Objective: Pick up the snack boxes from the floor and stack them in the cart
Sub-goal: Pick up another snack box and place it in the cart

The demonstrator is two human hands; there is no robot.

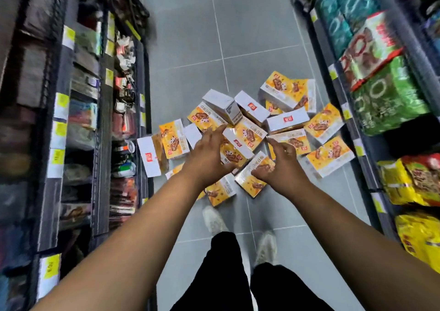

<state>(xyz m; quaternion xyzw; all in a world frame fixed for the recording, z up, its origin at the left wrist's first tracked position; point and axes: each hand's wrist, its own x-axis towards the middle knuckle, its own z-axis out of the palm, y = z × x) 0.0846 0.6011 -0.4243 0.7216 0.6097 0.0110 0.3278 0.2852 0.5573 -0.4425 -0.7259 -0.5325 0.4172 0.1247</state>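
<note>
Several yellow-and-white snack boxes (247, 134) lie scattered in a heap on the grey tiled floor (195, 49) of a shop aisle. Some show the printed yellow face, others a plain white side with a red logo. My left hand (209, 153) reaches out above the middle of the heap with fingers spread and holds nothing. My right hand (281, 163) is stretched out beside it, fingers loosely extended, also empty, over a box (252, 179) at the near edge of the heap. No cart is in view.
Dark shelving with small goods and yellow price tags (59, 129) lines the left side. Shelves with green, red and yellow snack packs (390, 101) line the right. My feet in pale shoes (214, 220) stand just short of the heap. Bare floor stretches beyond the boxes.
</note>
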